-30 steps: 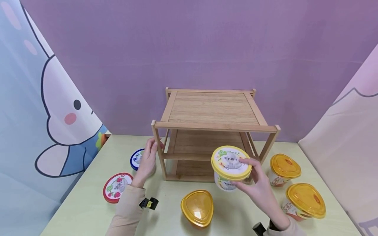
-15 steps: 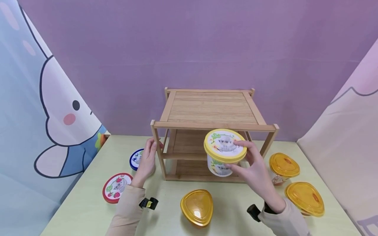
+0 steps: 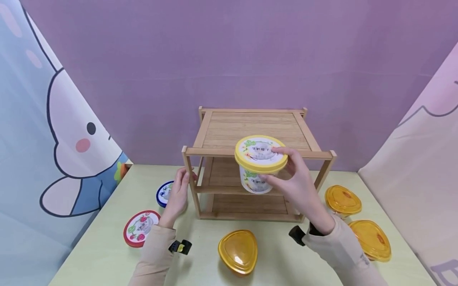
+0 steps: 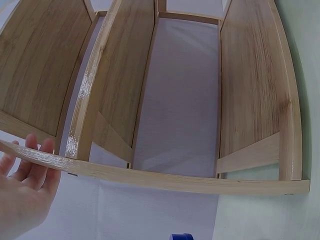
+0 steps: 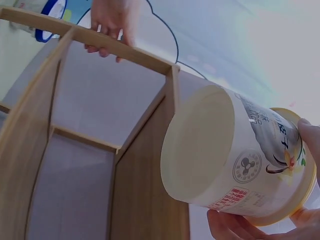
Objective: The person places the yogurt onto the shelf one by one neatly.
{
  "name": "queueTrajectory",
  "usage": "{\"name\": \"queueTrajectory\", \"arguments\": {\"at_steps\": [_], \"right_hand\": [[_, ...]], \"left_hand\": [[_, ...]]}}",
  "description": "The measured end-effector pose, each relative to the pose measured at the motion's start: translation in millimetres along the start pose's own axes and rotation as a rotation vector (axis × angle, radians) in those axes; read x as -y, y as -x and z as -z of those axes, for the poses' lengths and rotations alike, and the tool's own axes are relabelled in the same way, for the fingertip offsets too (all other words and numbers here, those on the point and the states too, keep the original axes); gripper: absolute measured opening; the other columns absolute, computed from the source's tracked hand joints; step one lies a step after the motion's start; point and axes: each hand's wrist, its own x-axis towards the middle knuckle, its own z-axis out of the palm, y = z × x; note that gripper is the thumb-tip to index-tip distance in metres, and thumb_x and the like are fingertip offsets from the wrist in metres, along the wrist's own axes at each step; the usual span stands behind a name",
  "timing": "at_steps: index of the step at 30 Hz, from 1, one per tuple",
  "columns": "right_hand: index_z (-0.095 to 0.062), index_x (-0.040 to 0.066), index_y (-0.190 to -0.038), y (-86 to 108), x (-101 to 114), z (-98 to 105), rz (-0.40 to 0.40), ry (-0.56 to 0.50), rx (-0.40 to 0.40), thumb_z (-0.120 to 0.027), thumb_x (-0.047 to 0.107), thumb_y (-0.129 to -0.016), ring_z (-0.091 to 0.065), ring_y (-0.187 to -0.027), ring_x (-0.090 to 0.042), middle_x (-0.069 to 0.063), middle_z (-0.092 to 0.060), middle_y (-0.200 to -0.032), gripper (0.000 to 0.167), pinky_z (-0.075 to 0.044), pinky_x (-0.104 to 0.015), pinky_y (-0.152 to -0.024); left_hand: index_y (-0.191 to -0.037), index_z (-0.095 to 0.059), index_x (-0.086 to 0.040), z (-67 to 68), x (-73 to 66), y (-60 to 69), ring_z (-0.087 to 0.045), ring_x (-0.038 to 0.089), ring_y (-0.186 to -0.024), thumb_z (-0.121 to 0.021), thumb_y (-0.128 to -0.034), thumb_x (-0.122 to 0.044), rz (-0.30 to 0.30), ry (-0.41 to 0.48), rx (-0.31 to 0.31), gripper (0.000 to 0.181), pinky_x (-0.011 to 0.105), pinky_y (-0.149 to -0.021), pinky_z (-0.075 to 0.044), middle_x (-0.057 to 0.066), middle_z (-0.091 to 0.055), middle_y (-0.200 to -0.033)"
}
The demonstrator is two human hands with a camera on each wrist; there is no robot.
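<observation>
My right hand [image 3: 298, 178] grips a white tub [image 3: 258, 182] with a yellow lid by its right side. The tub hangs in front of the wooden shelf rack [image 3: 257, 153], level with its top front rail in the head view. In the right wrist view the tub's pale base [image 5: 197, 145] faces the camera, and the thumb and fingers wrap round the lid end. My left hand [image 3: 179, 194] holds the rack's left front post [image 3: 191, 174], its fingers curled round the wood in the left wrist view [image 4: 37, 170].
A blue-lidded tub [image 3: 163, 193] and a red-lidded tub [image 3: 141, 228] stand left of the rack. An amber-lidded container [image 3: 237, 252] sits in front. Two more amber-lidded cups stand on the right, the rear one [image 3: 342, 200] and the front one [image 3: 370, 240]. A purple curtain [image 3: 243, 55] hangs behind.
My right hand has lifted the yellow-lidded tub and carried it left, from beside the rack's lower shelves up to its top rail. The left hand stays on the post.
</observation>
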Motion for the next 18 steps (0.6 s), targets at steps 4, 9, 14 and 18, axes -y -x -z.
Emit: {"name": "queueTrajectory", "arguments": {"at_steps": [4,9,14,18], "right_hand": [[-0.041,0.003,-0.119,-11.1,7,-6,0.009,-0.008,0.004,-0.072,-0.003,-0.069,-0.05,-0.101,-0.018,-0.007,-0.045,-0.12,0.059,-0.044,-0.024,-0.082],[-0.042,0.003,-0.119,-25.5,13,-14,0.036,-0.018,0.019,-0.072,-0.001,-0.07,-0.048,-0.104,-0.015,-0.006,-0.044,-0.121,0.057,-0.042,-0.033,-0.085],[-0.041,0.002,-0.119,-37.9,19,-19,0.051,-0.054,0.044,-0.071,0.0,-0.071,-0.048,-0.103,-0.017,-0.007,-0.043,-0.121,0.056,-0.042,-0.033,-0.087],[-0.042,0.003,-0.119,-46.4,24,-23,0.064,-0.07,0.054,-0.071,0.003,-0.072,-0.049,-0.101,-0.017,-0.007,-0.043,-0.121,0.055,-0.043,-0.032,-0.086]], "left_hand": [[-0.113,-0.039,0.003,-1.1,2.6,0.1,-0.048,0.022,-0.089,-0.028,-0.0981,-0.024,-0.048,0.01,-0.016,0.032,0.031,-0.08,-0.035,0.023,-0.049,-0.094],[-0.113,-0.04,0.004,-1.9,5.4,-0.2,-0.049,0.021,-0.086,-0.028,-0.0978,-0.027,-0.085,-0.01,-0.03,0.036,0.032,-0.077,-0.037,0.02,-0.05,-0.091],[-0.117,-0.036,0.006,-1.1,2.7,0.2,-0.048,0.029,-0.093,-0.026,-0.0984,-0.023,-0.005,-0.003,-0.003,0.036,0.041,-0.083,-0.037,0.025,-0.048,-0.097],[-0.117,-0.037,0.005,-0.4,1.5,0.0,-0.047,0.032,-0.096,-0.026,-0.0983,-0.017,0.03,0.012,0.005,0.031,0.043,-0.085,-0.035,0.026,-0.047,-0.099]]}}
